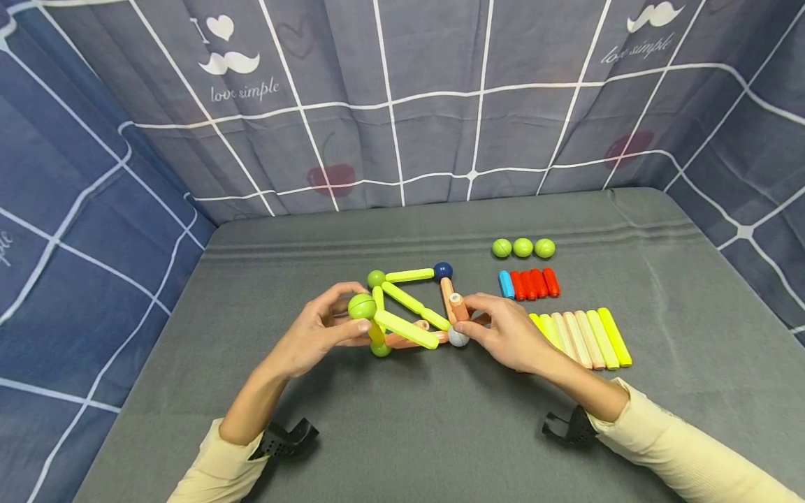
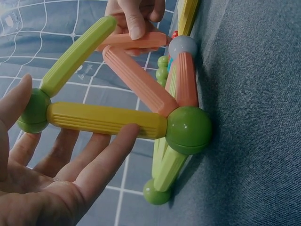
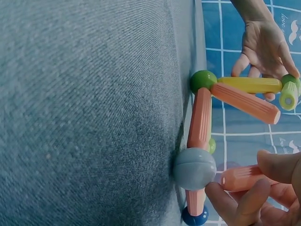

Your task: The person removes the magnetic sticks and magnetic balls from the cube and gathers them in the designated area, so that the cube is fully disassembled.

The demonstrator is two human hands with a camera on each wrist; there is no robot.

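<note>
A frame of plastic rods and balls lies on the grey cloth, with a dark blue ball (image 1: pixel 443 270) and a grey ball (image 3: pixel 194 168) at two corners. My left hand (image 1: pixel 314 328) holds a raised green ball (image 1: pixel 362 306) between thumb and fingers, some fingertips touching the upright yellow rod (image 2: pixel 103 117) under it. From that ball a lime rod (image 1: pixel 407 330) sticks out, its far end free. Another orange rod (image 3: pixel 247 101) slants up from the lower green ball (image 2: pixel 189 129). My right hand (image 1: pixel 512 335) pinches an orange rod (image 3: pixel 240 178), its end just apart from the grey ball.
Three green balls (image 1: pixel 523 248) line up at the back right. In front of them lie one blue rod (image 1: pixel 506 285) and several short red rods (image 1: pixel 534 284). Nearer, several long yellow and pale rods (image 1: pixel 585 340) sit side by side. A checked curtain (image 1: pixel 434 140) stands behind.
</note>
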